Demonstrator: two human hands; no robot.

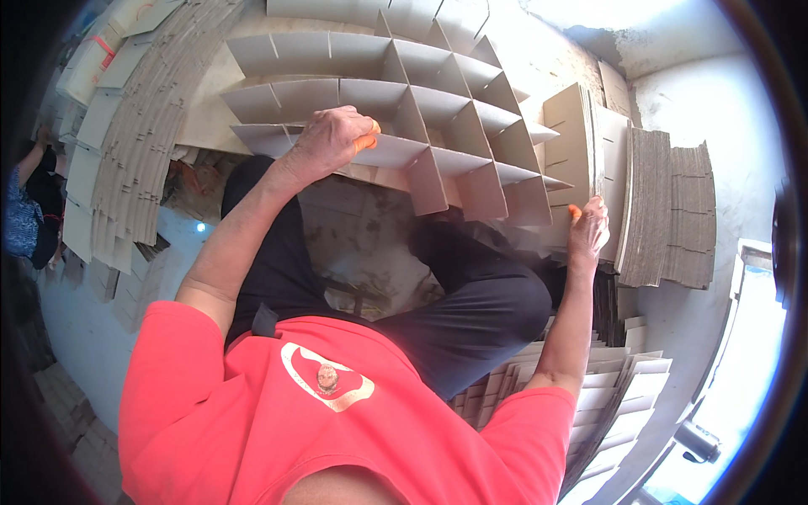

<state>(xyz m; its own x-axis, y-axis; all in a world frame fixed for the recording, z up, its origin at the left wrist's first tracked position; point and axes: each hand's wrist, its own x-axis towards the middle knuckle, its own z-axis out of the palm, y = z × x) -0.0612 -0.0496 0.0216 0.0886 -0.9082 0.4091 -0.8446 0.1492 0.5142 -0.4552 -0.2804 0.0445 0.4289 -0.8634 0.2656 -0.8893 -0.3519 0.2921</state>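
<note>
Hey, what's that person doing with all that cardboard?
Someone in a red shirt has a cardboard grid in front of them, made of strips slotted across each other. The left hand seems to pinch the top edge of the nearest long strip. The right hand is at the near edge of an upright bunch of slotted cardboard; its grip is hard to tell. More cardboard stacks stand on both sides.

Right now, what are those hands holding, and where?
Left hand: cardboard grid, by the upper edge of its nearest strip. Right hand: at slotted cardboard sheets; grip unclear.
</note>
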